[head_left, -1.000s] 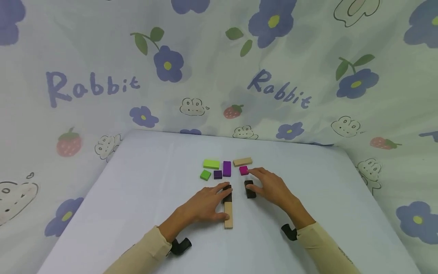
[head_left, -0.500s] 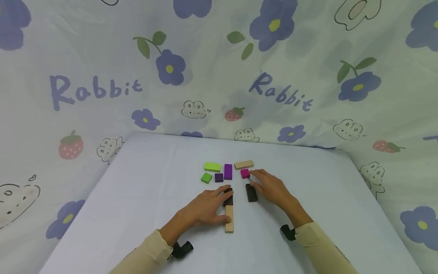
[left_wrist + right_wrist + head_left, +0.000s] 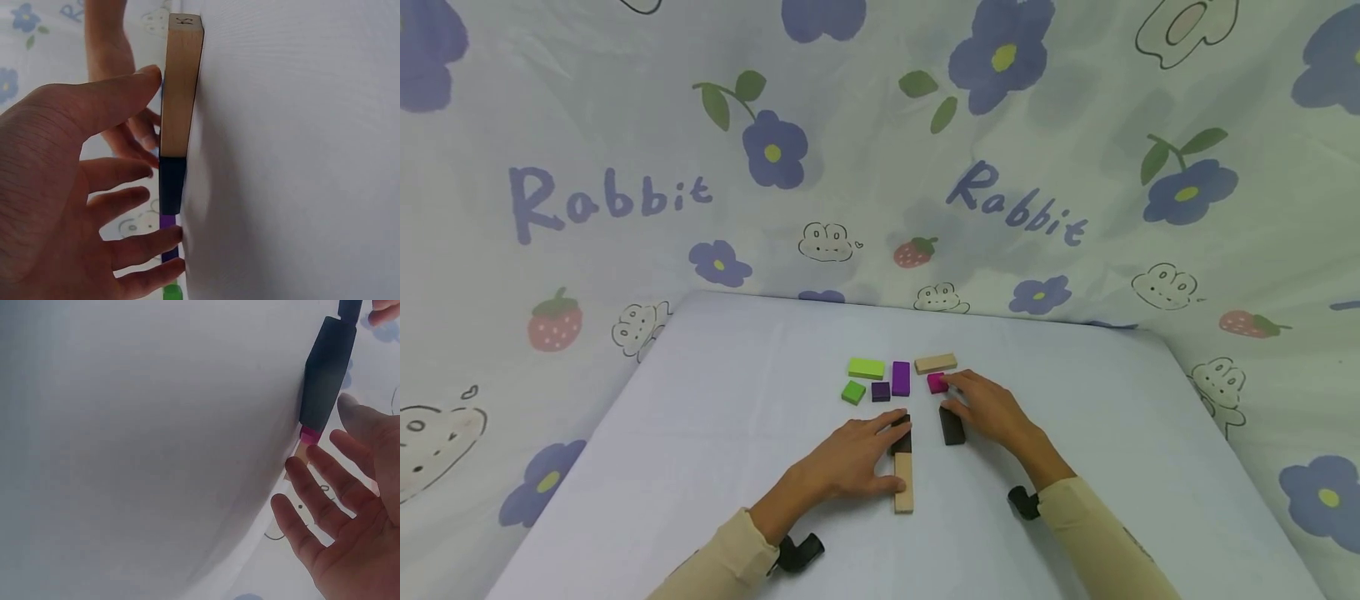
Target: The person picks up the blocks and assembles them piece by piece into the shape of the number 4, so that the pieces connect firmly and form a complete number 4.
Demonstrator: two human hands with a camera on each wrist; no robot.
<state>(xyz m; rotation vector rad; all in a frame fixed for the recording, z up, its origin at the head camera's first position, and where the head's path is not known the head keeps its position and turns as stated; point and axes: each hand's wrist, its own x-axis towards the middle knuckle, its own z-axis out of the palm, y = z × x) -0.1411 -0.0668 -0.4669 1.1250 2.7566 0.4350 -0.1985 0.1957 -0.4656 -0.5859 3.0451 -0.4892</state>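
In the head view my left hand [image 3: 850,458] lies over a line of two blocks. Its fingers reach across a black block [image 3: 902,435], and its thumb rests at a plain wooden block [image 3: 904,492] joined end to end with it. The left wrist view has the wooden block [image 3: 180,87] close to the thumb, with the fingers loosely spread. My right hand [image 3: 992,407] is held with relaxed fingers beside another black block [image 3: 953,427]. Its thumb is at that block's far end, and its fingertips are right at a small magenta block [image 3: 936,383].
Beyond the hands lie a lime block [image 3: 867,367], a small green block [image 3: 853,392], a small dark purple block [image 3: 881,392], a purple block [image 3: 901,378] and a second wooden block [image 3: 936,363]. A patterned cloth [image 3: 865,150] rises behind the white table [image 3: 737,358].
My right thumb has pulled back from over the right black block to its far end. The left hand stays over its two blocks. The head view has tilted up slightly.
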